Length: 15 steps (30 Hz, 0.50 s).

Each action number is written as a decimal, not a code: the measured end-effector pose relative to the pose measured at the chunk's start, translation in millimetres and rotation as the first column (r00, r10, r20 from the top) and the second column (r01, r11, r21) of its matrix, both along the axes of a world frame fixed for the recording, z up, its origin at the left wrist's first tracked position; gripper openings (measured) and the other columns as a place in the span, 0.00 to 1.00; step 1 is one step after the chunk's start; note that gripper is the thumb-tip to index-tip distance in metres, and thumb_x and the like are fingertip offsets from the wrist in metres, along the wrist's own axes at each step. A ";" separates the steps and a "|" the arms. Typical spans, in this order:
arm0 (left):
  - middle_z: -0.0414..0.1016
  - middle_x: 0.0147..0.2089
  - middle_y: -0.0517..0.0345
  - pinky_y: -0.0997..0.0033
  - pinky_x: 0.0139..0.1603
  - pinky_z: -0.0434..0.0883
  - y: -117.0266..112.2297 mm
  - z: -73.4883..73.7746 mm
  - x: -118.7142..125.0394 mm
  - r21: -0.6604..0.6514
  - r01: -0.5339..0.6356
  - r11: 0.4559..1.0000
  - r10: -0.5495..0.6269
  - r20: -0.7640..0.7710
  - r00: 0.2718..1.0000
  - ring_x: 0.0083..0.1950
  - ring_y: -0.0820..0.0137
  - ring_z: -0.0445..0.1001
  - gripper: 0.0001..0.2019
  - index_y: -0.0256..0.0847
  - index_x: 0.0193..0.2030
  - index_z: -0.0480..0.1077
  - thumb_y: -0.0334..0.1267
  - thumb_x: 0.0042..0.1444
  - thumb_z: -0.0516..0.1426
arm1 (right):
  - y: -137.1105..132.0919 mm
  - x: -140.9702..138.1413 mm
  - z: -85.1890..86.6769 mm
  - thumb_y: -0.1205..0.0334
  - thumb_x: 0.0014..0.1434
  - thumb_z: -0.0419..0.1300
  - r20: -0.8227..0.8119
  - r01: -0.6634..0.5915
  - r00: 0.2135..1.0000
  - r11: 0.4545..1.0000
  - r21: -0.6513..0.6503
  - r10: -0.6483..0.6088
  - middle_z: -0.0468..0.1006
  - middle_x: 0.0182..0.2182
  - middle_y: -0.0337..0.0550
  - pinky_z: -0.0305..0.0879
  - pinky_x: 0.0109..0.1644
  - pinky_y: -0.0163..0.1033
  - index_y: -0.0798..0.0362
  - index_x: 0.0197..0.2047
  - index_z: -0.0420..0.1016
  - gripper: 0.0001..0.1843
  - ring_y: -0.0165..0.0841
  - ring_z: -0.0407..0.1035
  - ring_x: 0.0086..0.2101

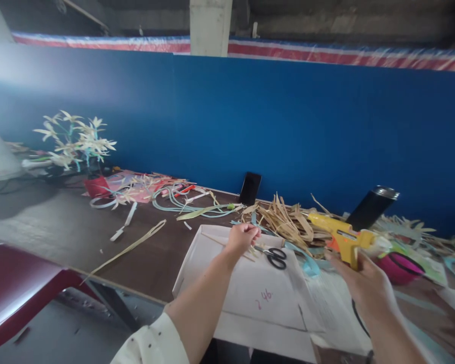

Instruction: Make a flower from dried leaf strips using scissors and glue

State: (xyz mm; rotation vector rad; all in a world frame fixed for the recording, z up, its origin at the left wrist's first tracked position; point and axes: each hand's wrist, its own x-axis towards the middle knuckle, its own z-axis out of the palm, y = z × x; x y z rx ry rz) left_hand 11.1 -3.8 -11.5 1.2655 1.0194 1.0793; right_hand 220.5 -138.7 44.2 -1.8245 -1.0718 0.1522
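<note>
My right hand point(364, 283) grips a yellow glue gun point(339, 233) by its handle, nozzle pointing left, held above the table's right side. My left hand point(242, 237) is closed in a pinch over a white cardboard sheet point(250, 293), holding a thin pale strip or stick that I cannot make out clearly. Black-handled scissors point(273, 257) lie on the cardboard just right of my left hand. A heap of dried straw-coloured leaf strips point(288, 220) lies behind the scissors.
A dark phone point(249, 188) leans against the blue wall. A black flask point(371, 207) lies tilted at the right, a pink bowl point(400, 267) beside it. Handmade pale flowers point(74, 139) stand at the far left, with ribbons and strips scattered. A red chair point(18, 288) is at lower left.
</note>
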 end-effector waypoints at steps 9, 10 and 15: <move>0.72 0.26 0.55 0.79 0.25 0.65 7.6 1.7 -1.4 -0.186 0.030 0.982 0.035 0.334 0.942 0.22 0.81 0.65 0.11 0.31 0.27 0.72 0.39 0.41 0.62 | 38.5 -32.3 8.2 0.53 0.42 0.60 0.068 -0.120 0.989 0.985 -0.126 0.129 0.75 0.22 0.37 0.59 0.28 0.34 0.54 0.33 0.74 0.15 0.35 0.68 0.25; 0.71 0.25 0.55 0.79 0.24 0.65 8.5 1.5 -1.7 -0.191 0.036 0.981 0.037 0.362 0.931 0.22 0.81 0.65 0.12 0.31 0.26 0.72 0.40 0.41 0.63 | 41.9 -35.2 7.4 0.53 0.42 0.60 0.062 -0.137 0.987 0.982 -0.127 0.146 0.75 0.21 0.37 0.59 0.27 0.34 0.53 0.33 0.74 0.15 0.35 0.68 0.25; 0.71 0.25 0.55 0.80 0.23 0.64 9.9 1.1 -2.9 -0.210 0.034 0.977 0.052 0.391 0.919 0.21 0.82 0.64 0.12 0.30 0.27 0.72 0.40 0.41 0.63 | 56.8 -50.2 -0.8 0.55 0.44 0.59 0.026 -0.204 0.978 0.978 -0.044 0.205 0.76 0.24 0.39 0.62 0.32 0.34 0.53 0.33 0.74 0.14 0.36 0.70 0.28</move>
